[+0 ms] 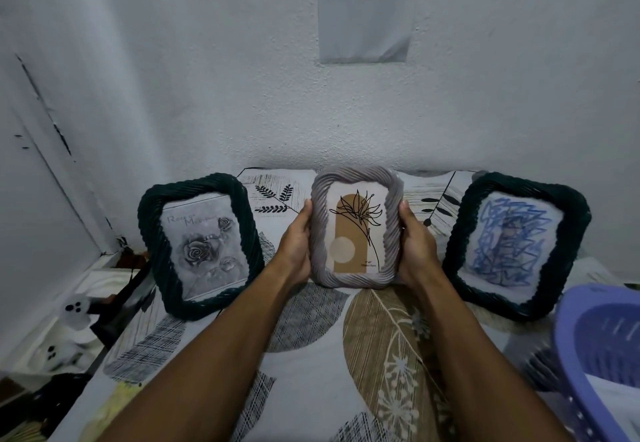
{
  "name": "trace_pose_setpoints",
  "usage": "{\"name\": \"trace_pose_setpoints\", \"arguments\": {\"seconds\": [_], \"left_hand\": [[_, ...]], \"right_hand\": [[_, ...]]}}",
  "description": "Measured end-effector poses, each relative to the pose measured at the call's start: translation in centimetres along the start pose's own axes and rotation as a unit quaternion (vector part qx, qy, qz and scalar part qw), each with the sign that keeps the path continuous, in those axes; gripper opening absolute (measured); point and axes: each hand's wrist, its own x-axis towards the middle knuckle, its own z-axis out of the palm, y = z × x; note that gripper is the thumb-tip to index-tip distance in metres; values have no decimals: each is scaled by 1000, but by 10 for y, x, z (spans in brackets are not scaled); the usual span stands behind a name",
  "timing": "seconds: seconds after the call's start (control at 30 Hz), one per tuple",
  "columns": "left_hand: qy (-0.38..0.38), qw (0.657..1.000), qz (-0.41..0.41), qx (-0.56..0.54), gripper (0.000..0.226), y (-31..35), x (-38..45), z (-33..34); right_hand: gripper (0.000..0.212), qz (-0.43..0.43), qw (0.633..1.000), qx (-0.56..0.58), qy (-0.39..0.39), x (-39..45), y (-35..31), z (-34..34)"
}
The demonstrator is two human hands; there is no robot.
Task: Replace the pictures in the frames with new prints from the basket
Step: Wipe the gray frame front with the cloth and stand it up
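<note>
A: Between the two dark frames, the left hand point(298, 244) and the right hand point(414, 244) clamp the grey frame point(356, 230) by its long sides, fingers curled round the ribbed edges, thumbs toward the front.

B: Is it standing on the surface or lifted?

A: I can't tell for sure; its lower edge sits low against the patterned cloth point(311, 355), and it leans back a little. It shows a print with a brown arch and a line-drawn plant.

B: And the others?

A: The dark frame with the rose picture point(199, 244) stands propped to the left, near the left hand but apart from it. The dark frame with the blue scribble point(516, 244) stands to the right. The purple basket point(581, 348) is at the lower right corner; something pale lies inside it, too little shown to call prints.

B: What might go wrong?

A: The grip is only on the sides, so if the frame is tipped to reach its back, the glass or backing could slide out. An elbow swinging wide could also knock over either propped neighbour, and the soft cloth probably gives them poor footing.
</note>
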Motion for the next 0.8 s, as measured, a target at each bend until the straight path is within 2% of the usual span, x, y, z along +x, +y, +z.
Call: {"name": "trace_pose_setpoints", "arguments": {"seconds": [0.17,0.27,0.37,0.47,0.57,0.67,0.73,0.8], "left_hand": [[4,1000,-4,24,51,4,-5,1],[17,999,-5,49,49,8,-10,2],[57,993,-1,99,44,12,-16,4],[113,982,-6,151,41,13,-23,7],[191,953,44,232,36,16,-35,13],[248,895,136,344,31,22,-56,22],[254,871,189,376,34,27,-72,28],[230,853,250,396,34,33,-84,42]], "right_hand": [[39,3,1000,-17,11,-4,-3,2],[46,-2,998,-48,28,-5,-3,2],[48,-25,993,-107,47,-7,-3,2],[37,-81,973,-188,110,-18,-8,6],[35,-160,930,-269,192,-30,-8,11],[47,-218,902,-299,220,-46,-15,21],[56,-242,896,-297,226,-58,-26,28],[47,-247,901,-272,229,-71,-45,29]]}}
